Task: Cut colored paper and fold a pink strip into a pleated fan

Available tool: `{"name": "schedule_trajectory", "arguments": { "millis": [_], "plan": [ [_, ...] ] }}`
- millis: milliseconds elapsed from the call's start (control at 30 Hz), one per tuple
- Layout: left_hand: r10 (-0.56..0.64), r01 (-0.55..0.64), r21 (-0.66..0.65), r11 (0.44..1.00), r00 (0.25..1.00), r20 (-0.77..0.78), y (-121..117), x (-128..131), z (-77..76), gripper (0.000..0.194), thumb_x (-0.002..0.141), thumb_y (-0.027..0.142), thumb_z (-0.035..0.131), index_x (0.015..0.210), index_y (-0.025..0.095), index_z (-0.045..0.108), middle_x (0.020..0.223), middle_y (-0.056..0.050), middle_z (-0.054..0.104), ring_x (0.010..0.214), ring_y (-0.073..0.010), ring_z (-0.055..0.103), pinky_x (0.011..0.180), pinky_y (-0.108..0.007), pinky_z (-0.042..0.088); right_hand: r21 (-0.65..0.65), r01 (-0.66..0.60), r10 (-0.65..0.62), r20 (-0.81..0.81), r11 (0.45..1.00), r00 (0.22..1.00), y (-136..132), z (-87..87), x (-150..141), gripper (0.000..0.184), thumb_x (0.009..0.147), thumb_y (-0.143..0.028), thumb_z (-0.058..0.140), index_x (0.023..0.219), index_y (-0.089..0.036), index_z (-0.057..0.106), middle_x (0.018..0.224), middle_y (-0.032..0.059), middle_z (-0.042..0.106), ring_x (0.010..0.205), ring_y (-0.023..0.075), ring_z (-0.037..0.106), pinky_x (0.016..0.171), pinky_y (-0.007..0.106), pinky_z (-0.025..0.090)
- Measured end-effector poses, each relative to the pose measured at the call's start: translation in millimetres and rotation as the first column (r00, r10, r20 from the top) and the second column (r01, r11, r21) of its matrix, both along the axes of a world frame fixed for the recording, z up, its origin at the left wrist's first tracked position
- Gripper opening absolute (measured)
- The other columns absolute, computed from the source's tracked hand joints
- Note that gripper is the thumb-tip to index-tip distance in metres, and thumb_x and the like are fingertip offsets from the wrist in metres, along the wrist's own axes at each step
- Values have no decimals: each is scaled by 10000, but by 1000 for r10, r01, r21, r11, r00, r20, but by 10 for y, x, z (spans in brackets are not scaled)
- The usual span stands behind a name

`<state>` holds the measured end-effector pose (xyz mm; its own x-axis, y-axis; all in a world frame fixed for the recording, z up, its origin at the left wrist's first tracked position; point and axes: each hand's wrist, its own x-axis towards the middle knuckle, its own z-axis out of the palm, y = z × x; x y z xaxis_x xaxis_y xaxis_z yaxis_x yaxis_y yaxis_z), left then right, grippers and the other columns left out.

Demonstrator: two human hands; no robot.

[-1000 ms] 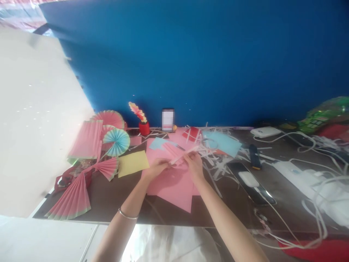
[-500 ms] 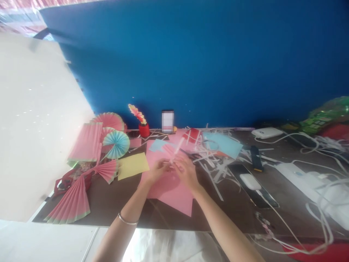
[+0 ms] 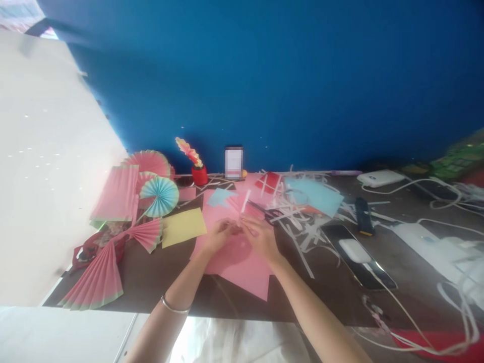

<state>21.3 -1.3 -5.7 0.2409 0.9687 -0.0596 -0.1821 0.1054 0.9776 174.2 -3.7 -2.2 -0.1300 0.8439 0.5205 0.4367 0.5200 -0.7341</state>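
Observation:
My left hand (image 3: 222, 235) and my right hand (image 3: 261, 237) meet over a large pink paper sheet (image 3: 238, 262). Between them a small pink pleated paper (image 3: 234, 203) fans out away from me, its near end pinched by my left fingers. A narrow white strip (image 3: 245, 199) sticks up by my right fingertips, which are closed on its lower end. Fingers hide the spot where strip and pleats meet. Scissors (image 3: 270, 216) with dark handles lie just beyond my right hand. A light blue paper piece (image 3: 218, 197) rests behind the pleats.
Pleated paper fans (image 3: 159, 195) and a yellow sheet (image 3: 183, 228) lie left. A red pot (image 3: 199, 175) and an upright phone (image 3: 234, 164) stand against the blue wall. Right are white paper scraps (image 3: 308, 232), a blue sheet (image 3: 317, 196), a black phone (image 3: 381, 275) and cables.
My right fingers have shifted slightly, and less of the white strip shows. The scissors show more clearly beside my right hand. The whole view has turned slightly.

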Motion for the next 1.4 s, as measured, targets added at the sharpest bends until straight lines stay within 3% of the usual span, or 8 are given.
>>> {"name": "schedule_trajectory", "arguments": {
  "millis": [300,500,700,1100,1400],
  "plan": [
    [21,-15,68,998,996,-85,3,-1,-41,284,727,424,610,772,146,575,755,-59,661,738,-172,635,773,-342,481,44,-32,32,-12,999,999,7,-1,1,187,798,-287,562,934,-309,689,1026,-3,670,956,225,622,901,435,479],
    [63,-28,196,980,983,-173,32,3,-148,269,766,424,563,793,157,585,784,-58,658,735,-166,629,733,-313,483,35,-24,24,-17,999,1000,-9,-11,-12,209,785,-295,577,968,-300,678,1051,5,661,980,237,612,928,453,460],
    [123,-39,320,947,962,-245,28,-5,-149,231,781,341,552,863,160,670,901,-84,687,844,-203,628,770,-314,485,54,-11,9,42,998,999,-24,-2,-25,247,819,-258,518,1017,-289,662,1100,1,639,1011,216,600,943,407,456],
    [146,-27,368,929,943,-299,-41,5,-38,262,793,300,532,943,158,692,923,-75,701,821,-202,648,727,-294,512,119,-8,1,59,993,998,-26,-17,-30,285,832,-225,490,1073,-251,640,1102,20,636,978,206,620,891,363,505],
    [155,-56,341,939,950,-271,-54,21,-45,265,804,329,524,897,139,684,890,-92,699,810,-185,649,760,-294,506,64,6,-6,5,998,1000,-53,18,-47,243,820,-255,523,1016,-257,666,1081,19,646,952,224,631,868,384,519]
  ]
}}
